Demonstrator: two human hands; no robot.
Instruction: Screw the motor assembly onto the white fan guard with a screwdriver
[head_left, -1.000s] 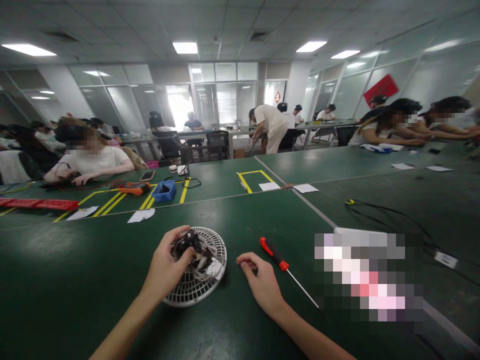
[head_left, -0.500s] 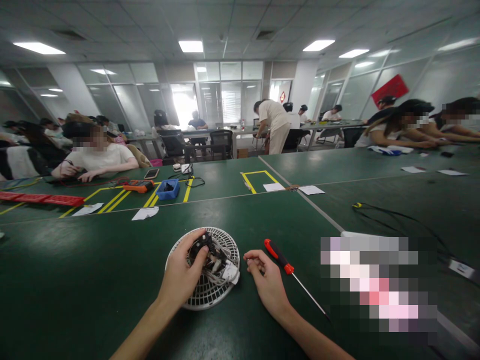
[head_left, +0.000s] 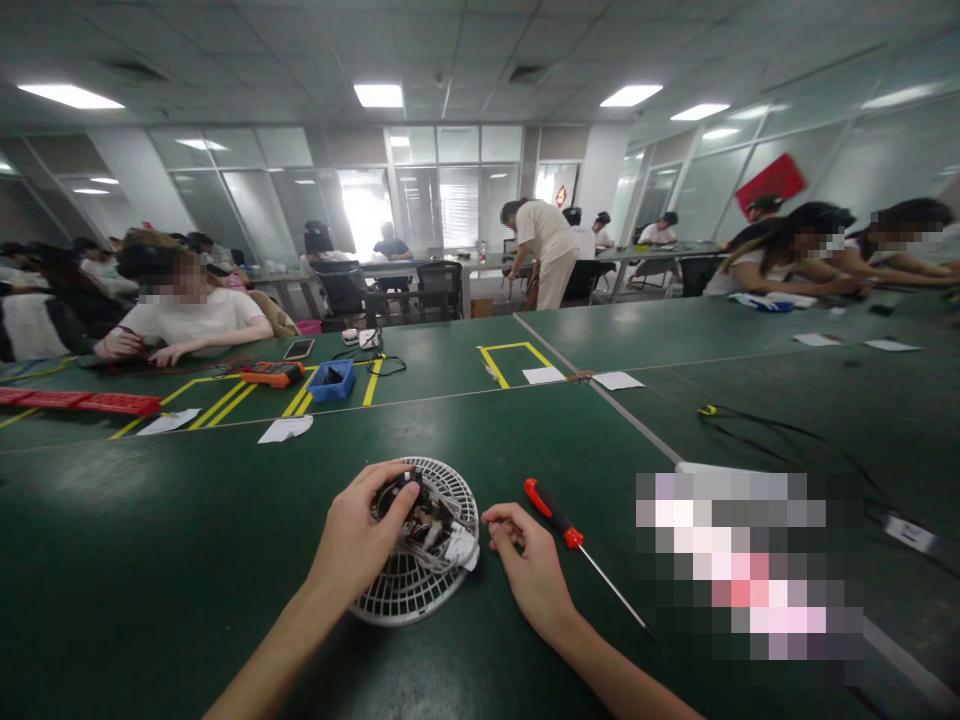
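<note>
Fingers of the left hand [head_left: 358,545] curl over the dark motor block [head_left: 409,505] on the white fan grille [head_left: 420,590], gripping it as they did half a second ago. The right hand [head_left: 529,560], loosely curled and holding nothing visible, has crept nearer the grille's edge. A red-handled screwdriver [head_left: 559,520] lies just beside it on the green table [head_left: 150,560], untouched.

I can read no text anywhere from here. The red sign [head_left: 771,181] on the glass wall to my right and the small red one [head_left: 561,196] by the far windows are too blurred to make out.
</note>
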